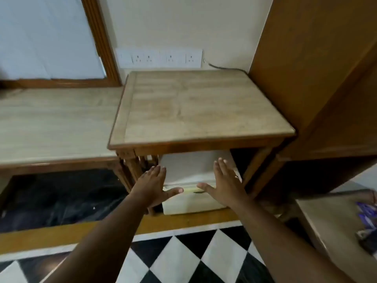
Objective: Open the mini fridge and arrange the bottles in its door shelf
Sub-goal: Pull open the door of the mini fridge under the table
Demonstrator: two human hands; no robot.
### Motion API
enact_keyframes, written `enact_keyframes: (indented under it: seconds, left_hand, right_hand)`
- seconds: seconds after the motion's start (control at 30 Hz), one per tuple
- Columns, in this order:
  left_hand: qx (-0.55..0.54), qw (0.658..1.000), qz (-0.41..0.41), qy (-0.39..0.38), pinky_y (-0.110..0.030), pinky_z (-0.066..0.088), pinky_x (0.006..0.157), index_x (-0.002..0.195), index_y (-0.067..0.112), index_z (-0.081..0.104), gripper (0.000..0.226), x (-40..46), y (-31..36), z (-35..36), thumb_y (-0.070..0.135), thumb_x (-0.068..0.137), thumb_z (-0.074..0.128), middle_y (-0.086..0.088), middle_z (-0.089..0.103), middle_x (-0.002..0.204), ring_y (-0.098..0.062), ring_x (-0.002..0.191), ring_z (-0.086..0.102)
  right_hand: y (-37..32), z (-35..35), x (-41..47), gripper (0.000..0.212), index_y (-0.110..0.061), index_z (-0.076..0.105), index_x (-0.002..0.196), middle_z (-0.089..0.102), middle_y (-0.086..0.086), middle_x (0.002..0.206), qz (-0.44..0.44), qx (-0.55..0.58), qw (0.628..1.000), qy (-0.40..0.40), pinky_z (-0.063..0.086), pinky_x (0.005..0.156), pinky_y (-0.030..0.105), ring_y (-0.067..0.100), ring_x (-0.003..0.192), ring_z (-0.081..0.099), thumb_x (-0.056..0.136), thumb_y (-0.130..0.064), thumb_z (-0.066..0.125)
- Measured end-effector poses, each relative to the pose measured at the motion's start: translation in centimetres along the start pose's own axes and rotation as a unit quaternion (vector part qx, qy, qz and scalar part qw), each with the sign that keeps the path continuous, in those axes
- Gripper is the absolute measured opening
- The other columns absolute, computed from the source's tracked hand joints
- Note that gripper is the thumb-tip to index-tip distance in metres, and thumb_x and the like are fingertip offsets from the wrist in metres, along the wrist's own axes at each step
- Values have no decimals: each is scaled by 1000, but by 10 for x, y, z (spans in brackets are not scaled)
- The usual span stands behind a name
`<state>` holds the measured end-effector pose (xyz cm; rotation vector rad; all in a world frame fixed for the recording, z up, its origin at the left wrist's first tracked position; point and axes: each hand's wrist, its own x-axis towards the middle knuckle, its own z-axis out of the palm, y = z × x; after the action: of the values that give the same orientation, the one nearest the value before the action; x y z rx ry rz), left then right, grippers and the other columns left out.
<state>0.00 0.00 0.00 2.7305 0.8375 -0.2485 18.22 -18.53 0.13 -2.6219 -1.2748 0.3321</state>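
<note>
A small white mini fridge [189, 170] sits under a wooden side table [200, 107], with its door closed. My left hand [154, 184] hovers flat at the fridge's front left corner, fingers spread, holding nothing. My right hand [224, 182], with a ring on one finger, is spread flat over the fridge's front right side, also holding nothing. Both thumbs point inward over the top edge of the door. No bottles are in view.
A long low wooden counter [53, 123] runs to the left. A tall wooden cabinet [318, 74] stands at the right. A socket strip [159, 58] and a cable are on the wall behind. The floor [183, 260] has black and white tiles.
</note>
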Motion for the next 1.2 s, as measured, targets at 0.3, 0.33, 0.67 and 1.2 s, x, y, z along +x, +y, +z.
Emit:
enact_keyframes:
  seconds: [0.3,0.33,0.67,1.2]
  left_hand:
    - [34,999,13,4,-49,0,122,161,28,3,117,186,-37,190,98,68,6,-11,-8,169,-32,155,-7]
    - [55,998,9,0,-50,-2,122,161,31,2,113,208,-42,208,97,69,5,-11,-12,168,-32,154,-10]
    - [22,998,17,62,-52,-10,122,158,46,-3,80,276,-83,288,81,89,17,-1,-20,168,-27,152,-22]
    - [19,997,7,77,-49,-10,119,156,47,-9,91,291,-89,298,90,78,13,1,-25,166,-27,151,-24]
  right_hand:
    - [88,204,135,100,-18,3,153,-3,10,164,28,42,998,34,9,120,44,23,151,-6,81,-81,33]
    - [96,221,155,100,-21,3,153,-3,9,164,36,52,997,45,10,120,45,24,151,-6,80,-82,33]
    - [122,317,244,145,-32,0,152,-16,8,163,35,4,995,94,-9,114,64,32,141,-35,33,-105,38]
    - [146,320,165,145,-35,-37,137,-48,2,146,18,-15,1000,16,-12,115,60,26,131,-50,31,-107,31]
